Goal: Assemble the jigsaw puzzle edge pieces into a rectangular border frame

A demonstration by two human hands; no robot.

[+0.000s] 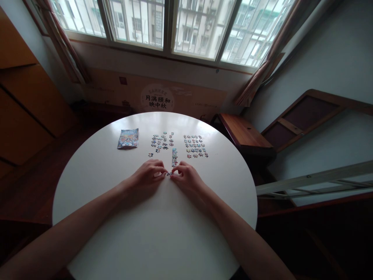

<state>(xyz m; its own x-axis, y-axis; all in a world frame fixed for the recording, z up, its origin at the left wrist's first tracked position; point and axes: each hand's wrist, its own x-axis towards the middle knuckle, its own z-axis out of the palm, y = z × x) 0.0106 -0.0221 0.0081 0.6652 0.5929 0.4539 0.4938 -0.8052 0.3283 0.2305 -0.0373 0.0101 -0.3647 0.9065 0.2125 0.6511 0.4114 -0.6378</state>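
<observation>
Puzzle pieces (169, 174) are pinched by left hand (152, 170) and right hand (188, 175) inside table edge (159, 113).

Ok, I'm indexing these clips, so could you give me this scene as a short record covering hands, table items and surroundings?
left hand: pinching at small puzzle pieces
right hand: at the same pieces, opposite side
joined strip: narrow, lying just beyond the hands
left group: loose pieces, scattered
right group: loose pieces, in rough rows
printed packet or sheet: left of both groups
table: white, rounded
background: barred window, wooden furniture at both sides
</observation>
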